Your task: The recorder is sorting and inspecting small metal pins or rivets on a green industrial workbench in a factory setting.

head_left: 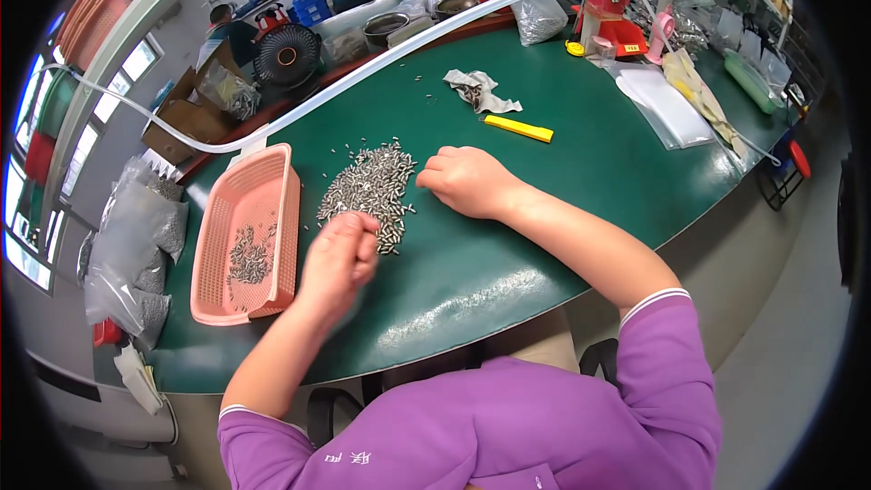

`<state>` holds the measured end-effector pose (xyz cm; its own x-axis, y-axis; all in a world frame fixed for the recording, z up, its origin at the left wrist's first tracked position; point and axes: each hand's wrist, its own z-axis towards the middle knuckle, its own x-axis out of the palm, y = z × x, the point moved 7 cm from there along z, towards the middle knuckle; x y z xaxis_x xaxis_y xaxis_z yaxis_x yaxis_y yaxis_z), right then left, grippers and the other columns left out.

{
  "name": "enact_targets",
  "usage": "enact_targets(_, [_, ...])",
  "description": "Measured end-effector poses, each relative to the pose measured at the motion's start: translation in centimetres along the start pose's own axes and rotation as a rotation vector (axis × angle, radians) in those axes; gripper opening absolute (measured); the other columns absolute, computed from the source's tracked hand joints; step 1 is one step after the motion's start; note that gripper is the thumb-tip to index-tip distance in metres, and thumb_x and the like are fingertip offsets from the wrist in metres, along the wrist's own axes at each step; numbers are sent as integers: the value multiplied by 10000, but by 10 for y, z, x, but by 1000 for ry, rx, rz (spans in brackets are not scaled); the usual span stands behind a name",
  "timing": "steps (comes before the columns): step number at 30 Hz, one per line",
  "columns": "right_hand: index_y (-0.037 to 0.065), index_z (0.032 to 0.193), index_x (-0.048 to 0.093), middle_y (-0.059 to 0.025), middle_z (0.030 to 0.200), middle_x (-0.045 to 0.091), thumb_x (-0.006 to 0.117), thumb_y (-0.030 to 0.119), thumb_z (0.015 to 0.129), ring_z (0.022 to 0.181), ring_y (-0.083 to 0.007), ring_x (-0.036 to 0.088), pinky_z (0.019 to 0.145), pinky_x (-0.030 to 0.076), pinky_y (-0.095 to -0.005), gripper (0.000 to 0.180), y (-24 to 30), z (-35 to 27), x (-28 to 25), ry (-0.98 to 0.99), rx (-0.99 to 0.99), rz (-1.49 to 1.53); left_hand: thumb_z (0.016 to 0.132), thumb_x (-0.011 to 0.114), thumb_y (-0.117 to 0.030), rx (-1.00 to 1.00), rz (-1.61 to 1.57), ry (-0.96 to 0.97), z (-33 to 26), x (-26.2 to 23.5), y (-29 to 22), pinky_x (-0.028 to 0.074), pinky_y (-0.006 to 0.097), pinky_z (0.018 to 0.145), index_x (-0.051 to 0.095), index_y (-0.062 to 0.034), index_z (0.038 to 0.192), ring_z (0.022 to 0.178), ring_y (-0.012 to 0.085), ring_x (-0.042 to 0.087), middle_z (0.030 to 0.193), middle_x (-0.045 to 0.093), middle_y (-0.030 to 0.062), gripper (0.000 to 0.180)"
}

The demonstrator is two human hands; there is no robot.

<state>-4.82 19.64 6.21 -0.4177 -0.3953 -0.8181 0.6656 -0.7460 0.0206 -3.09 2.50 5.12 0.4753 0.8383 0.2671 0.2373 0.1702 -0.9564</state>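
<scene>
A heap of small, silvery, cylinder-shaped metal parts (376, 181) lies on the green table (472, 286), with a few strays around it. My left hand (337, 259) is curled closed, slightly blurred, at the heap's near left side; whatever its fingers hold is hidden. At the right edge of the heap, my right hand (466, 183) rests low with its fingers bent together, and I cannot make out anything between them. To the left of my left hand stands a pink plastic basket (288, 240) with a smaller amount of the same parts (251, 256) on its bottom.
Beyond my right hand lie a yellow utility knife (519, 128) and a crumpled white cloth (482, 91) with dark bits. Plastic bags of parts (150, 249) stand at the far left. A pale hose (390, 59) arches overhead. Clear plastic sheets (664, 107) lie on the right.
</scene>
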Motion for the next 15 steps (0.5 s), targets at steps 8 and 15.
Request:
enact_targets(8, [112, 826, 633, -37, 798, 612, 578, 74, 731, 810, -246, 584, 698, 490, -360, 116, -24, -17, -11, -197, 178, 140, 968, 431, -197, 469, 920, -522, -15, -147, -113, 337, 164, 505, 571, -42, 992, 566, 27, 407, 719, 477, -41, 210])
enact_targets(15, [104, 857, 642, -41, 832, 622, 589, 59, 753, 816, -234, 588, 709, 484, -335, 125, -27, -18, -13, -235, 254, 220, 918, 478, -284, 118, 1626, -427, -15, -164, -89, 373, 362, 981, 584, 33, 1066, 1124, 348, 503, 1216, 495, 232, 366])
